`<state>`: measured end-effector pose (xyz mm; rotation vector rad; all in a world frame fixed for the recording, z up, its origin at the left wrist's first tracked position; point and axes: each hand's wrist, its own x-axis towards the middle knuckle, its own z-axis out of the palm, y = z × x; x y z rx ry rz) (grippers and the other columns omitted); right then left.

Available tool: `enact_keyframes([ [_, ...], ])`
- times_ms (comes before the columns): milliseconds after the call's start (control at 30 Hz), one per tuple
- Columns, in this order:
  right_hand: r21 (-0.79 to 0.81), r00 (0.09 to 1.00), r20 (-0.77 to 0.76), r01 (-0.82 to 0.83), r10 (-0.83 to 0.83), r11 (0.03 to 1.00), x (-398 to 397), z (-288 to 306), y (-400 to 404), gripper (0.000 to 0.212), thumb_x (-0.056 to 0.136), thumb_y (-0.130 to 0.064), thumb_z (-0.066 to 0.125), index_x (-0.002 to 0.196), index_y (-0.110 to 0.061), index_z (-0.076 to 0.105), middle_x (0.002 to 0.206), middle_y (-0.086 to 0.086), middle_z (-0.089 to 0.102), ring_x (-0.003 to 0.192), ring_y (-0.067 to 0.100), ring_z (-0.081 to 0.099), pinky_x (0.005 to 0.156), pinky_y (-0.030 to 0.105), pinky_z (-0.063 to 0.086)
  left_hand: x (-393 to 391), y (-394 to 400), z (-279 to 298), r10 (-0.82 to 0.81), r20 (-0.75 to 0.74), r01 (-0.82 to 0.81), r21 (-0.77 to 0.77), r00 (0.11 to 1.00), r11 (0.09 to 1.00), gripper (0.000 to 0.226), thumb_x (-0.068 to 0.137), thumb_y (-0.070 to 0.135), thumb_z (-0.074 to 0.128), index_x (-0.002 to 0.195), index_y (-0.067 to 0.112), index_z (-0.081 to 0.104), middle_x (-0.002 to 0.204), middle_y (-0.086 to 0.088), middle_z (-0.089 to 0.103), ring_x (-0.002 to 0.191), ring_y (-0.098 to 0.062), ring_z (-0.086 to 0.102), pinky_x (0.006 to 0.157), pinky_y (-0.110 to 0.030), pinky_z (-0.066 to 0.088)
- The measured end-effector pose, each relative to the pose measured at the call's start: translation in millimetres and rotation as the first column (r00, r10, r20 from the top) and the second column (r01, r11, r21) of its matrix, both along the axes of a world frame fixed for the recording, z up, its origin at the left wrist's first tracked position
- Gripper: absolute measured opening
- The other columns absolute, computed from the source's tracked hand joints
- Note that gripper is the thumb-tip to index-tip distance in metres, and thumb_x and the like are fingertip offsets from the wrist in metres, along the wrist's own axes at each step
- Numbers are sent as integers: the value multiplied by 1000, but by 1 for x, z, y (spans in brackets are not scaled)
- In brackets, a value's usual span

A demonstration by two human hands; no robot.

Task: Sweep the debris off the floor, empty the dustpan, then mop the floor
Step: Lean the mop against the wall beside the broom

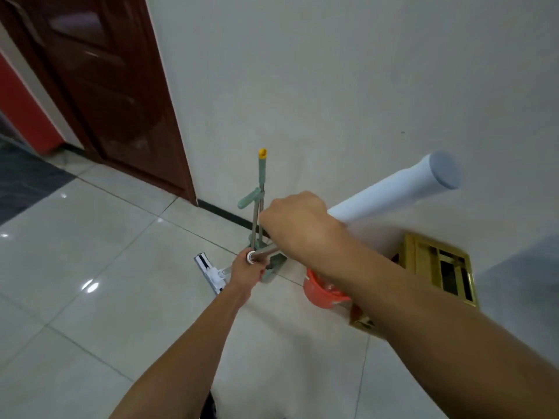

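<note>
Two bare hands grip one mop handle [390, 189], which slants from the upper right down toward the floor. The right hand [298, 223] is clenched around the shaft just below the thick white grip, knuckles up, its forearm crossing the picture from the lower right. The left hand [248, 269] is closed around the metal part of the shaft lower down, beside a white collar on the pole. Beyond the left hand the flat white mop head [208, 272] lies on the pale glossy tiled floor [106, 267], turned edge-on toward the wall.

Just behind the hands a green broom and dustpan set [260, 189] stands upright against the white wall [332, 86], its handle tipped with a yellow cap. Its green base rests on the tiles beside the black skirting strip, partly hidden by the hands. To the right an orange bucket [320, 293] sits on the floor under the right forearm, only part of it showing. A gold-coloured frame [438, 267] lies near it, further right along the wall. At the upper left stands a dark red-brown door [106, 86].
</note>
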<state>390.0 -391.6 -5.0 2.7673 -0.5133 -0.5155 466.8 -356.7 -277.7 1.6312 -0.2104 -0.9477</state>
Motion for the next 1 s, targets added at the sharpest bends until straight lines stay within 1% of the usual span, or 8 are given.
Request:
enact_keyframes([
  [133,-34,1000,-17,-23,23,999,11,17,10,18,97,-13,55,113,-18,62,86,-3,50,81,19,50,71,33,33,5,5,9,-107,330,61,147,938,987,14,94,18,61,84,25,55,74,6,61,76,-19,58,60,-27,42],
  [300,-107,996,-25,-82,80,991,30,38,18,10,95,-9,58,96,-18,53,72,0,37,71,19,45,63,32,34,50,16,12,-564,725,106,574,396,812,28,95,46,60,106,20,60,91,2,51,88,-17,52,67,-31,39],
  [367,-134,994,-17,-111,109,985,45,48,17,13,93,-9,59,95,-18,50,77,0,42,73,21,47,63,32,33,64,15,13,-577,750,107,577,322,810,33,97,47,57,114,20,58,102,0,52,93,-17,50,69,-30,39],
  [500,-178,987,-53,-161,154,971,76,65,13,15,91,-10,63,92,-17,50,86,0,47,75,21,48,61,32,32,85,20,19,-518,728,204,481,449,853,18,99,46,53,105,30,49,86,11,58,66,-3,50,54,-18,31],
  [633,-284,982,-87,-183,165,941,109,68,13,16,91,-9,63,85,-13,49,76,4,44,65,21,46,50,33,27,116,25,23,-540,726,268,469,426,842,17,99,40,55,99,34,39,77,11,57,62,-6,54,53,-17,32],
  [733,-362,981,-83,-193,175,912,138,65,15,27,88,-5,66,73,-11,44,69,7,41,71,27,48,65,36,37,144,26,26,-502,734,259,430,457,865,15,100,40,54,100,34,40,79,11,57,64,-7,58,55,-18,39],
  [900,-374,961,-23,-263,275,890,171,57,9,36,82,2,65,66,-14,37,60,2,37,73,26,45,98,42,30,186,26,26,-502,755,210,457,422,864,18,101,38,53,112,26,47,84,8,60,69,-12,60,64,-27,49],
  [1000,-394,946,55,-274,320,877,183,49,-1,23,79,4,64,74,-15,53,69,2,49,85,28,46,111,46,27,207,22,28,-497,759,192,460,420,867,24,100,37,55,118,23,48,90,5,64,75,-15,63,68,-31,52],
])
